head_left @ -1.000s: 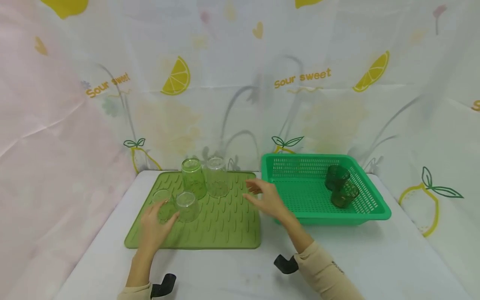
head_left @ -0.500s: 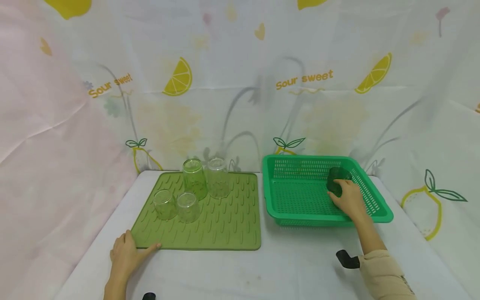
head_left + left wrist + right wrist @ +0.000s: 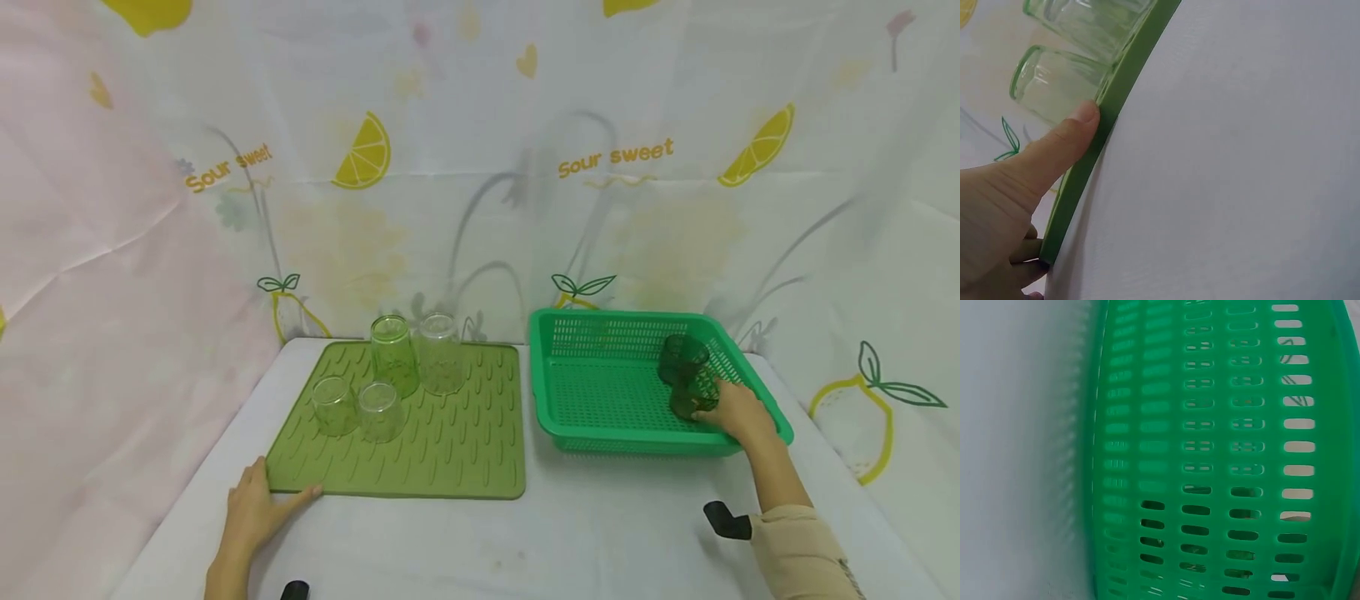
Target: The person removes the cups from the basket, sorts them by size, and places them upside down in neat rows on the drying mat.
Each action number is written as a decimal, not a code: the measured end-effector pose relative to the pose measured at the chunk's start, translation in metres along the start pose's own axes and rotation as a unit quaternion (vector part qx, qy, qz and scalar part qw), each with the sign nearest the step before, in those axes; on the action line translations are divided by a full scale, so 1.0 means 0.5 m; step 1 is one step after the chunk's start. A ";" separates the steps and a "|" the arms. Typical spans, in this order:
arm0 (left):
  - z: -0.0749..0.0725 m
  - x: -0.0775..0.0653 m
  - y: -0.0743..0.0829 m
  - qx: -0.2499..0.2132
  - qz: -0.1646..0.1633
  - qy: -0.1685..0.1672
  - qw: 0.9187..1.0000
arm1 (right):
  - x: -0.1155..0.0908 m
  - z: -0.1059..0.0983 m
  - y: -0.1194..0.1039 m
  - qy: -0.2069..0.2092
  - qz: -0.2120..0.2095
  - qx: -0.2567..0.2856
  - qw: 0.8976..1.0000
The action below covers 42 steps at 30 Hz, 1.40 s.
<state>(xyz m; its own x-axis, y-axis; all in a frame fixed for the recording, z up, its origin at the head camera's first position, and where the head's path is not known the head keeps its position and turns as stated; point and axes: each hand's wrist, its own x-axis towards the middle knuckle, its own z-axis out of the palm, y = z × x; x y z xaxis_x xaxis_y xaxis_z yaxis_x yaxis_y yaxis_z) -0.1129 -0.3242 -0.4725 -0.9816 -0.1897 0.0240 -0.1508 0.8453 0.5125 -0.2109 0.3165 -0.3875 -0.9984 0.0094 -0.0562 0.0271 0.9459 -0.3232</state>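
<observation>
At the front left corner of the green drying mat [image 3: 450, 458], my left hand [image 3: 253, 508] lies with its thumb spread along the front edge. In the left wrist view, the thumb [image 3: 1063, 147] touches the mat's rim and the other fingers sit by its corner. My right hand [image 3: 738, 412] reaches into the green basket [image 3: 585, 437], its fingers and thumb round a dark amber-green drinking glass [image 3: 686, 402]. Just behind that one is a dark green glass [image 3: 672, 358]. The basket's slotted wall [image 3: 1216, 437] hides the right hand in the right wrist view.
On the mat stand a tall green glass [image 3: 393, 358], a tall clear glass [image 3: 441, 354] and two short glasses, one pale green [image 3: 334, 408], one clear [image 3: 381, 414]. A lemon-printed curtain [image 3: 480, 233] hangs behind the white table [image 3: 600, 533].
My left hand has left the short glasses for the mat's front left corner. My right hand has moved right, from beside the mat into the basket and onto the nearer dark glass.
</observation>
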 end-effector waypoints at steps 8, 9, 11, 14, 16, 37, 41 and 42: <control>0.003 -0.003 -0.005 -0.002 0.002 -0.013 1.000 | 0.016 0.002 0.009 -0.017 0.012 0.039 0.999; 0.002 -0.003 -0.005 -0.001 0.001 -0.015 1.000 | 0.020 0.002 0.010 -0.021 0.010 0.040 0.999; 0.003 -0.001 -0.005 -0.003 0.000 -0.023 1.000 | 0.026 0.002 0.012 -0.028 0.002 0.042 0.999; 0.003 0.001 -0.006 -0.003 0.000 -0.031 1.000 | 0.035 0.005 0.015 -0.040 -0.006 0.047 0.998; 0.005 0.003 -0.008 -0.003 0.001 -0.032 0.999 | 0.041 0.007 0.016 -0.047 -0.006 0.051 0.998; -0.001 0.001 -0.004 0.001 -0.003 -0.047 0.999 | 0.005 0.005 -0.008 0.078 0.004 0.325 0.942; -0.002 0.002 -0.003 0.000 -0.004 -0.050 0.999 | -0.001 0.006 -0.017 0.103 0.011 0.343 0.934; -0.001 0.003 -0.003 0.000 -0.005 -0.052 0.999 | -0.002 0.006 -0.018 0.107 0.008 0.345 0.932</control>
<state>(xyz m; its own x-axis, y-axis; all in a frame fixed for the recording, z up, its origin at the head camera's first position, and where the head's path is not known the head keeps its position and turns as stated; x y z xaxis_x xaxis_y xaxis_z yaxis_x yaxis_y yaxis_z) -0.1140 -0.3263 -0.4726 -0.9868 -0.1459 -0.0708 -0.1615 0.8431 0.5130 -0.2099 0.3072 -0.3874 -0.9828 0.1563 0.0986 -0.0047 0.5120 -0.8590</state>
